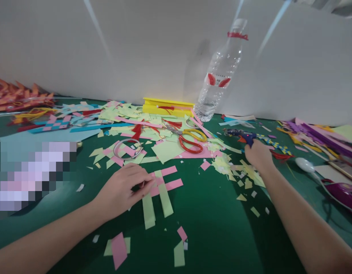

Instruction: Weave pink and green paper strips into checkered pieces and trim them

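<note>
A woven piece of pink and pale green paper strips (165, 198) lies on the green tabletop, its loose ends pointing right and toward me. At its upper left, my left hand (126, 186) pinches the weave between thumb and fingers. On the right, my right hand (258, 154) is closed round the handle of a dark blue glue gun (249, 136), which lies with its nozzle end to the left. The fingers on the far side of the handle are hidden. Scissors (190, 140) with one red and one yellow handle loop lie between the hands, farther back.
Paper scraps (221, 163) cover much of the table. A tape ring (127, 149) lies behind my left hand. A clear bottle (218, 76) leans by the wall beside a yellow folded piece (153, 108). At right are purple strips (321, 135) and a purple-and-white device (340, 192) with a cord.
</note>
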Action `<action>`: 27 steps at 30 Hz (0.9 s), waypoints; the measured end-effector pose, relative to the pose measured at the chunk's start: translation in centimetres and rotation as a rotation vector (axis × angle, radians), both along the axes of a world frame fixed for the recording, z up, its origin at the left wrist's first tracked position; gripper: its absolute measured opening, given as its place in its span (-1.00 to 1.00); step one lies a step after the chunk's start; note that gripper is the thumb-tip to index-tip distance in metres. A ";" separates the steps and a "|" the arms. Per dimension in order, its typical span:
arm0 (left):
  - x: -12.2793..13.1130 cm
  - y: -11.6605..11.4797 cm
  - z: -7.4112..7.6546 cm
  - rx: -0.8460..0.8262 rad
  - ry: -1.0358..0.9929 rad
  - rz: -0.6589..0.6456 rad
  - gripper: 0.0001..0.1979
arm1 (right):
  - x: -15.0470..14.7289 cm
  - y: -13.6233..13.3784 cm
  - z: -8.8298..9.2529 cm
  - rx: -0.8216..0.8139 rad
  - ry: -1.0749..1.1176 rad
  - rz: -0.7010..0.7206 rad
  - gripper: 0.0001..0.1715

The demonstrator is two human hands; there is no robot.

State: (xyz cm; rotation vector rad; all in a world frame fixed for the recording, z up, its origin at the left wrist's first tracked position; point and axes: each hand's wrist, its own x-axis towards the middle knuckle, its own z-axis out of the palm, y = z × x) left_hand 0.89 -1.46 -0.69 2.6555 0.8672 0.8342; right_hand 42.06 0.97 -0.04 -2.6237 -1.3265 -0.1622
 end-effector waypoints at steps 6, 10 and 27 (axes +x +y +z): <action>0.0 0.0 0.2 -0.036 0.011 -0.006 -0.76 | -0.1 2.3 0.2 -0.051 -0.043 0.003 -0.58; 0.0 -0.1 0.1 -0.039 0.011 0.000 -0.77 | -0.4 3.1 0.3 -0.086 -0.063 0.002 -0.58; -1.1 1.1 0.3 0.021 0.063 0.158 -0.78 | -12.5 3.3 3.2 -0.144 0.077 0.866 -0.50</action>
